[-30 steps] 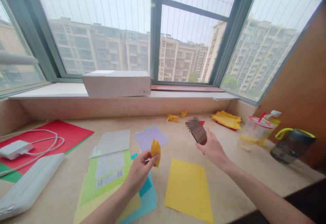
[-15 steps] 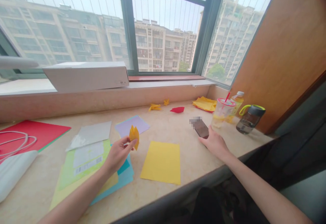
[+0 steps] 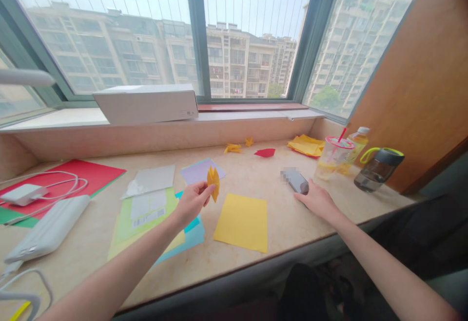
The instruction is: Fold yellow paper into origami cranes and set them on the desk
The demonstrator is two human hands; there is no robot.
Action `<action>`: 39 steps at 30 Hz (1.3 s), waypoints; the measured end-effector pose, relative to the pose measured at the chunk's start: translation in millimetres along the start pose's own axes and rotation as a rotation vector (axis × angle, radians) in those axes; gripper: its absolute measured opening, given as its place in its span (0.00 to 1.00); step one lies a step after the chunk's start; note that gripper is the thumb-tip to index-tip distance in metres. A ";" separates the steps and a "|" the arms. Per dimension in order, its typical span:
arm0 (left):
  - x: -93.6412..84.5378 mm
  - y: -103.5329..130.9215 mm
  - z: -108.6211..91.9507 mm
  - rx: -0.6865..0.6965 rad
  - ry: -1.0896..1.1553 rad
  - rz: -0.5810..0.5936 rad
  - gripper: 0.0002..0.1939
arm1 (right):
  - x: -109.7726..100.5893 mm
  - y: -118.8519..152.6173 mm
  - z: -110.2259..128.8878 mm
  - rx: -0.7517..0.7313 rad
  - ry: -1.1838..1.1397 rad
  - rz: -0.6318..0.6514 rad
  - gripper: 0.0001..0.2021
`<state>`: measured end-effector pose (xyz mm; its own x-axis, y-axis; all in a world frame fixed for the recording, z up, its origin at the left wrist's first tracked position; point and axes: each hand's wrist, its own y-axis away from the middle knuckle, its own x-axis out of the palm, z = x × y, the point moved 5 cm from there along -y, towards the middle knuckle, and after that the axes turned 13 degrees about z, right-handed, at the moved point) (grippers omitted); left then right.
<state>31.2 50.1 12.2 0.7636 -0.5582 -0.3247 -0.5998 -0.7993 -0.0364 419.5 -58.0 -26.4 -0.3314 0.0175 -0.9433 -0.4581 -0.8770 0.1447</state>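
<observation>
Between the thumb and fingers of my left hand (image 3: 195, 199) is a small folded yellow paper piece (image 3: 213, 183), held upright above the table. My right hand (image 3: 317, 199) grips the near edge of a dark phone (image 3: 297, 180), which lies on the table at the right. A square yellow sheet (image 3: 242, 222) lies flat between my two hands. Beneath and behind my left hand are a lilac sheet (image 3: 201, 170), blue sheets (image 3: 193, 236) and a light green packet (image 3: 146, 218).
Folded yellow pieces (image 3: 233, 148), a red piece (image 3: 264, 153) and yellow sheets (image 3: 305, 145) lie farther back. A cup with straw (image 3: 333, 158), a drink bottle (image 3: 359, 138) and a dark bottle (image 3: 378, 170) stand right. Left are a power bank (image 3: 49, 228) and red paper (image 3: 98, 177).
The view has turned left, so things appear farther right. My left hand, with the folded yellow piece, has risen slightly. My right hand still grips the phone, whose screen now looks lighter.
</observation>
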 end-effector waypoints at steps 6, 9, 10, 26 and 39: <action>6.5 -3.7 -0.8 0.012 0.059 0.037 0.19 | 3.8 -2.8 0.8 -0.015 0.079 0.049 0.26; 9.1 -5.0 1.6 0.022 0.102 0.056 0.19 | 4.2 -3.1 2.2 -0.015 0.095 0.073 0.25; 9.8 -5.6 2.4 0.029 0.118 0.061 0.19 | 4.4 -3.5 1.6 -0.015 0.094 0.075 0.25; 7.5 -15.0 10.9 0.176 0.388 0.232 0.18 | 15.2 55.5 226.4 -0.825 -0.716 0.421 0.20; -9.7 -2.3 13.5 0.246 0.359 -0.286 0.12 | 57.2 57.1 282.1 -1.128 -0.720 -0.122 0.21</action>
<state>22.0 60.3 2.6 0.9132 -0.4006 0.0742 -0.3604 -0.8792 -0.3115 141.7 28.4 12.1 -0.8539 0.0644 -0.5165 0.2936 -0.7597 -0.5801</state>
